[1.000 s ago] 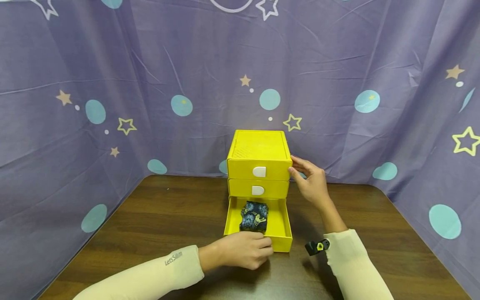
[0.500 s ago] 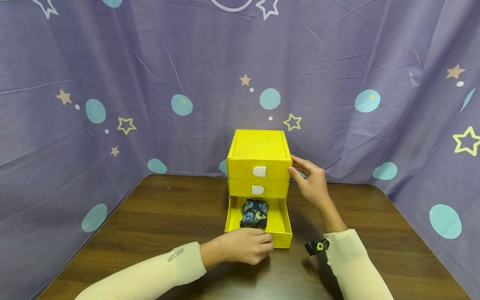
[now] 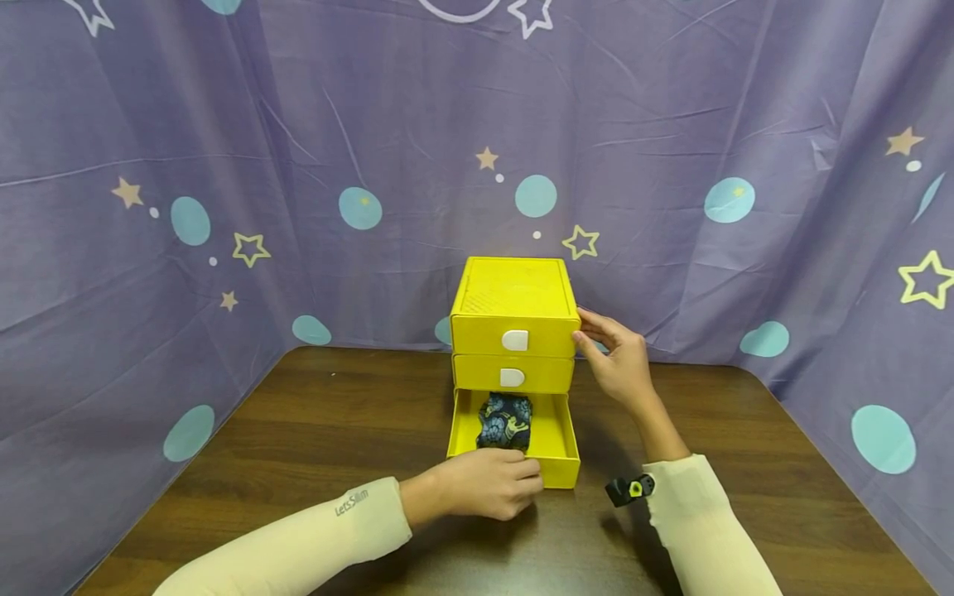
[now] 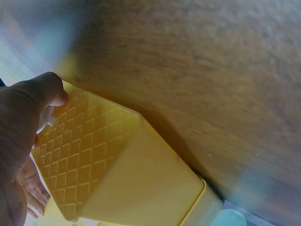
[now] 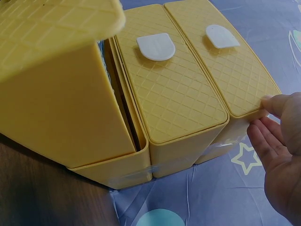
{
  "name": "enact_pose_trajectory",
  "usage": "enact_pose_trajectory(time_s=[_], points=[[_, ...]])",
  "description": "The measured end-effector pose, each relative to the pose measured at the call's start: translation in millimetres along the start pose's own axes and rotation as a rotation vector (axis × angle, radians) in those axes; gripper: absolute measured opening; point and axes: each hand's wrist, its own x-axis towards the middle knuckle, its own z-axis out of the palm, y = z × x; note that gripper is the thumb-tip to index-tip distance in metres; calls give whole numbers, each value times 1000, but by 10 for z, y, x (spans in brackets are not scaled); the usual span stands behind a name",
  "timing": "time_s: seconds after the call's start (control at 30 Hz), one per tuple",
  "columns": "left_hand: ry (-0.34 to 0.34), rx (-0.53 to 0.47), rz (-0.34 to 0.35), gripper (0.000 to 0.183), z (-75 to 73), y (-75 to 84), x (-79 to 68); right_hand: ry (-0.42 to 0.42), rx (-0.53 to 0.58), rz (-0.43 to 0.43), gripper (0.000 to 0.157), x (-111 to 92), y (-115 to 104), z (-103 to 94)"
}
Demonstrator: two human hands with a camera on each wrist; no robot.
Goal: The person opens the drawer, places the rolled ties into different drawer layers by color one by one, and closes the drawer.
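A yellow three-drawer cabinet (image 3: 516,286) stands on the table, its bottom drawer (image 3: 555,443) pulled out and the upper two closed. Inside that drawer lies a folded dark blue patterned cloth (image 3: 505,420). My left hand (image 3: 488,484) pinches the white handle (image 4: 45,117) on the bottom drawer's front; in the head view the hand hides this handle. At the cabinet's upper right front corner, my right hand (image 3: 620,364) grips the edge, thumb on the front and fingers along the side.
Brown wooden tabletop (image 3: 343,447) extends around the cabinet. Close behind hangs a purple curtain (image 3: 417,108) with stars and dots. A small black device (image 3: 629,491) is attached at the right sleeve's cuff.
The bottom drawer has slid a little way inward, and my left hand has moved forward with it. My right hand keeps its place on the cabinet corner.
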Motion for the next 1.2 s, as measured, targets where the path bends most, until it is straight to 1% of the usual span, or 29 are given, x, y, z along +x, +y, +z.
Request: enact_pose_trajectory(time_s=[0.33,0.53,0.63,0.77,1.03,1.2], points=[[11,4,-2,26,35,-17,-8,8,0,-2,36,11,-21,0],[-27,9,-13,24,72,-41,-25,18,10,-18,36,4,-3,17],[-40,10,-18,22,84,-56,-36,22,25,-7,35,4,-11,19],[-49,13,-22,21,98,-70,-48,19,31,6,35,2,-20,20],[-63,13,-30,21,111,-105,-62,5,14,-1,36,0,-8,16],[-78,13,-42,22,164,-140,-77,3,11,-7,36,0,-17,3]])
